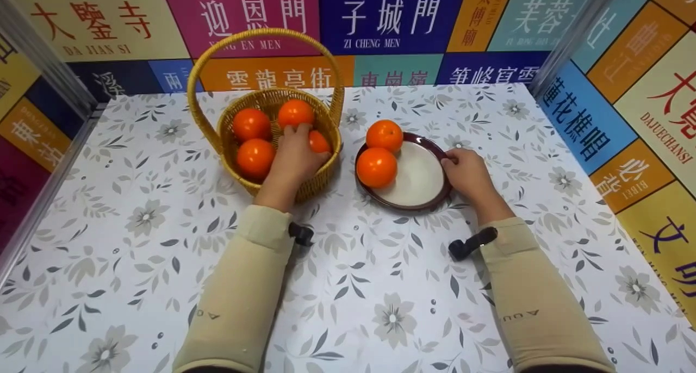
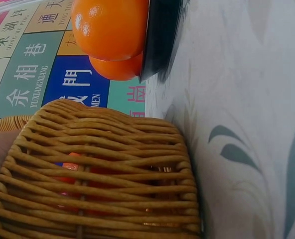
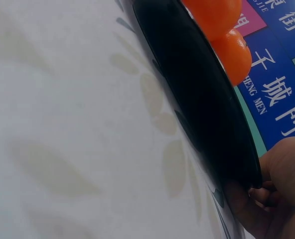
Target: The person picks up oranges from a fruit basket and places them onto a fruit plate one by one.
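My left hand (image 1: 296, 154) reaches into a yellow wicker basket (image 1: 304, 185), its thumb and fingers around an orange (image 1: 319, 142) at the right side. Other oranges, including one at the back (image 1: 296, 113) right by the fingertips, lie in the basket. In the left wrist view the woven wall (image 2: 97, 184) hides most of that hand. My right hand (image 1: 468, 173) pinches the right rim of a dark-edged plate with a white middle (image 1: 421, 177). Two oranges sit at the plate's left side, one in front (image 1: 377, 167) and one behind (image 1: 385, 135). The right wrist view shows the thumb and fingers at the plate's dark edge (image 3: 202, 99).
The basket's tall arched handle (image 1: 266, 31) rises over its opening. A white floral cloth (image 1: 391, 286) covers the table. Upright panels (image 1: 391, 19) with coloured blocks and lettering border the back and both sides.
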Demonstrator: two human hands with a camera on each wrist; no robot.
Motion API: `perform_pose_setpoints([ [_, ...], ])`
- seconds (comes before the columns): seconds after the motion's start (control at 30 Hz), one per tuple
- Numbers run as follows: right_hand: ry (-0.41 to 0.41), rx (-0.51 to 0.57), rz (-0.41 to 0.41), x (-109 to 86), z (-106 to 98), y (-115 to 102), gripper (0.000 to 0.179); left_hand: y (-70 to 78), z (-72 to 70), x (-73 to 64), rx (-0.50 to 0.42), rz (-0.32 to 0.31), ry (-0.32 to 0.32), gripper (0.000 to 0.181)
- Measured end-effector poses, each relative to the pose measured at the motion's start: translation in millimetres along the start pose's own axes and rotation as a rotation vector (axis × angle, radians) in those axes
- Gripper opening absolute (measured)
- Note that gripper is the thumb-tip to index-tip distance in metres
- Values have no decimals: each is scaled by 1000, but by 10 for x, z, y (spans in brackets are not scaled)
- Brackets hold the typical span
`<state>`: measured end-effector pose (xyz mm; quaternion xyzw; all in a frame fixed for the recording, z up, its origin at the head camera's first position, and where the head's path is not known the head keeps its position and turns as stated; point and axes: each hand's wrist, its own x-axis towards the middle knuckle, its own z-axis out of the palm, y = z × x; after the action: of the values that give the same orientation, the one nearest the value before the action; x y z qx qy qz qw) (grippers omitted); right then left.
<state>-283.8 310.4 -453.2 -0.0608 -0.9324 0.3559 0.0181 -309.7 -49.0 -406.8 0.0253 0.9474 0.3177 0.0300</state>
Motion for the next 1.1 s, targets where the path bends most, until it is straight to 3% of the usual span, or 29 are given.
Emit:
perform_pose_setpoints([
  [0.33, 2, -2, -8, 14, -16, 1, 34, 12, -24, 4, -7, -30, -16, 70],
  [0.83, -7, 10, 7, 10, -12, -1, 35, 50, -43, -2, -12, -67, 25, 74],
  [1.1, -16, -2, -3, 24, -11, 17, 36, 20, -41, -29, -6, 31, 127, 72],
])
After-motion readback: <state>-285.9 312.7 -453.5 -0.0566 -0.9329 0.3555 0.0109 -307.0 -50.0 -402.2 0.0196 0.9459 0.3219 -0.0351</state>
